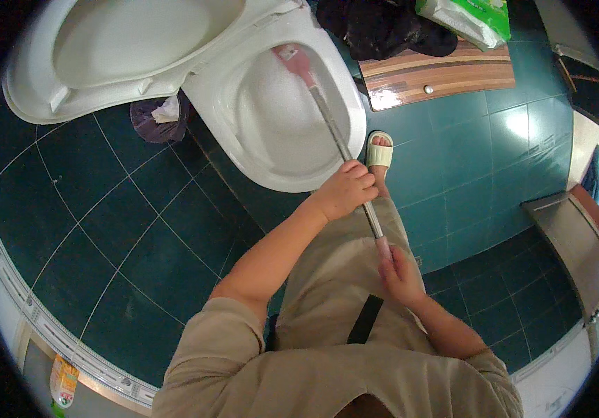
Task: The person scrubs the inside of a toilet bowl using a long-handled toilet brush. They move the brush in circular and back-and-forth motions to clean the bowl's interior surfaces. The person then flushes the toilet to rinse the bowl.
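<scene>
A long toilet brush (327, 117) with a pink head and a metal shaft slants down into a white toilet bowl (250, 166). Its pink head rests against the inner wall at the far side of the bowl. Around the middle of the shaft my left hand (346, 189) is closed. Lower down, my right hand (402, 276) grips the pink handle end in front of my leg. Raised and leaning to the far left are the toilet seat and lid (41, 83).
Left of the toilet stands a bin (151, 129) with a dark purple liner and white paper. A striped wooden box (446, 73) at the far right bears black cloth (383, 28) and a green tissue pack (477, 24). Dark green tiles (139, 258) cover the floor.
</scene>
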`<state>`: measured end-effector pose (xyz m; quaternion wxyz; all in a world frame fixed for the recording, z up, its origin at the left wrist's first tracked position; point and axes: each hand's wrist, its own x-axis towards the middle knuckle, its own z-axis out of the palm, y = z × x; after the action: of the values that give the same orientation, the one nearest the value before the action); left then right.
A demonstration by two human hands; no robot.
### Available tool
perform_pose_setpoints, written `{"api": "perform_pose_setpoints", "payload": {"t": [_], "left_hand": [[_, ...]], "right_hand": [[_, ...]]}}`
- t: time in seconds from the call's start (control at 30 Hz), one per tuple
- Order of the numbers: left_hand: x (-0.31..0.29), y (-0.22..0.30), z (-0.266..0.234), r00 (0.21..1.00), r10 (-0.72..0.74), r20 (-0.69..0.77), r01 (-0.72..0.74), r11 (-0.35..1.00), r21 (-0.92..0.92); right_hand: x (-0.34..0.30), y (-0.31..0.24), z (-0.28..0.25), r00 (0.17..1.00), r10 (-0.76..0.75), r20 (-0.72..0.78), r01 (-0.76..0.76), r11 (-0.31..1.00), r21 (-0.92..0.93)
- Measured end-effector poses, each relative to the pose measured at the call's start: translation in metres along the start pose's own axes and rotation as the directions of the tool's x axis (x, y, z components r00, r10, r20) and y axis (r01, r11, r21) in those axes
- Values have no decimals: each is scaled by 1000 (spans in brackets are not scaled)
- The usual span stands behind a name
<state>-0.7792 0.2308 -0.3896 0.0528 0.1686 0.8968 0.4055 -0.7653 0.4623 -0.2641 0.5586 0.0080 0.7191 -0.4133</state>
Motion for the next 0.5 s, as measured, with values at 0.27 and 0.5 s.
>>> {"api": "perform_pose_setpoints", "payload": {"t": [0.27,0.5], "left_hand": [[-32,0,-3,952,-293,-93,289,956,-50],[44,0,19,993,18,-113,-16,1000,13]], "right_hand": [[28,-32,-21,997,-4,82,48,835,-549],[0,-10,-26,956,-190,-225,57,870,-490]]}}
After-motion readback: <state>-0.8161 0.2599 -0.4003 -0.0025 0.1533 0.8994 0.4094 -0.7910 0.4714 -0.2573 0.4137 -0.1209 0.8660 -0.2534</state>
